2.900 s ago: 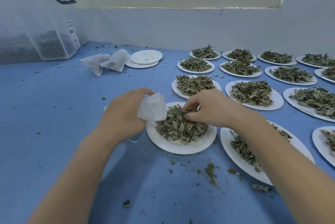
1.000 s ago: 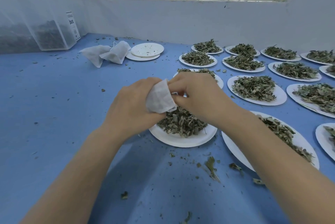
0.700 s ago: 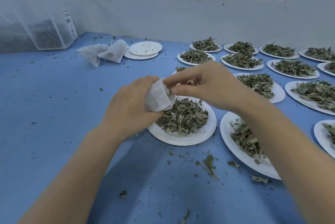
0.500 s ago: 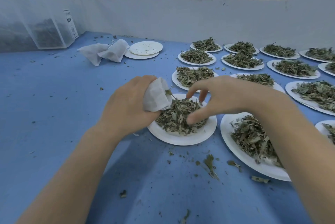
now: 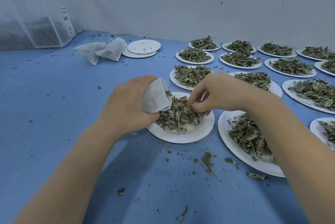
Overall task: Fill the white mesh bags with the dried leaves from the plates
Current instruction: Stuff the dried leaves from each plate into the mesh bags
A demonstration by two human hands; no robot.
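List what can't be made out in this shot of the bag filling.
- How full the mesh bag is: the left hand and opaque fabric hide it.
- The right hand: its fingertips are buried in the dried leaves.
- The storage box: cut off at the left edge, contents hazy.
- The far-right plates: cropped.

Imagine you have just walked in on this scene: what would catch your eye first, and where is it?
Two hands at centre: the left hand grips a white mesh bag, and the right hand pinches dried leaves on a paper plate. Rows of leaf-heaped plates spread right; spare bags lie far left.
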